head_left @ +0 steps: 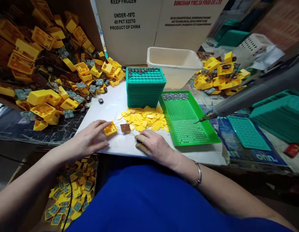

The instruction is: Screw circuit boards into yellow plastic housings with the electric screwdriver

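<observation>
My left hand (92,138) has its fingertips on the left edge of a small open yellow plastic case (110,129) lying on the white work surface; its thumb rests lower, toward me. Thin wires run from the case to a brown circuit board (125,128) just right of it. My right hand (155,145), tan covers on some fingertips, is closed in a pinch around a small dark part (139,141), mostly hidden by the fingers. A wire stretches between this part and the board. Behind both hands spreads a pile of flat yellow plastic pieces (146,118).
A green tray (213,137) with small metal pieces sits right, under a hanging electric screwdriver (212,114). Stacked teal trays (145,90) and a clear bin (173,69) stand behind. Yellow housings (44,109) heap up left; a box of yellow parts (74,193) is below.
</observation>
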The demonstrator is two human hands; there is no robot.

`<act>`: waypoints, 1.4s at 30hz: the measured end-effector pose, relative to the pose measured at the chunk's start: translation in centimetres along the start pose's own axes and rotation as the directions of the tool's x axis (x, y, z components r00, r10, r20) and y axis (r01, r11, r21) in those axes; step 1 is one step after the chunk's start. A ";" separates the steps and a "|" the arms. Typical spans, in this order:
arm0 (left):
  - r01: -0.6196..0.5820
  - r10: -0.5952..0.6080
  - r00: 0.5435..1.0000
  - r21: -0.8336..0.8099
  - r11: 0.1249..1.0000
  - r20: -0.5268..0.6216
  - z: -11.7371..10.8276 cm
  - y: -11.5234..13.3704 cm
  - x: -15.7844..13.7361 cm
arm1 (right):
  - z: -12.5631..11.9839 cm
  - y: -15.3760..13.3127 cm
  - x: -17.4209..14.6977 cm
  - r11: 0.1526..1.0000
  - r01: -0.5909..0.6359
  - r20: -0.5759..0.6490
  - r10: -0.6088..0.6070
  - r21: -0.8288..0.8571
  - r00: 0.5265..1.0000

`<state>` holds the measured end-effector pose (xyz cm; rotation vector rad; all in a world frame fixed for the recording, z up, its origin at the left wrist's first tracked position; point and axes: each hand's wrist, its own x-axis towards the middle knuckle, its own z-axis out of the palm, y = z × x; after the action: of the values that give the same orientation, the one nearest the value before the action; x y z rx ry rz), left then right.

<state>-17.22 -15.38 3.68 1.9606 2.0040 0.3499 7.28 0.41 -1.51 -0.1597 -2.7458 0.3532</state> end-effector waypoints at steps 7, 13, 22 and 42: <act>0.106 -0.106 0.994 0.019 0.994 -0.021 -0.2 0.7 -0.1 | -0.1 0.3 -0.1 1.000 0.006 0.031 -0.006 -0.007 1.000; 0.150 -0.175 0.955 -0.116 0.982 -0.238 0.1 3.0 1.1 | -1.3 -0.3 -0.3 0.833 -0.223 -0.053 0.287 0.506 0.956; -0.065 0.062 0.965 -0.003 0.998 -0.255 2.9 3.5 1.8 | -2.7 -0.4 -1.0 0.418 -0.347 0.108 0.498 0.839 0.860; -0.285 0.080 0.808 -0.269 0.920 -0.584 0.8 8.6 9.1 | -15.9 9.9 -9.8 0.184 0.016 -0.181 0.937 0.983 0.299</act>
<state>-9.06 -6.02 5.77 1.9674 1.8668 1.3814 22.93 11.91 6.83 -0.8565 -1.0223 1.4815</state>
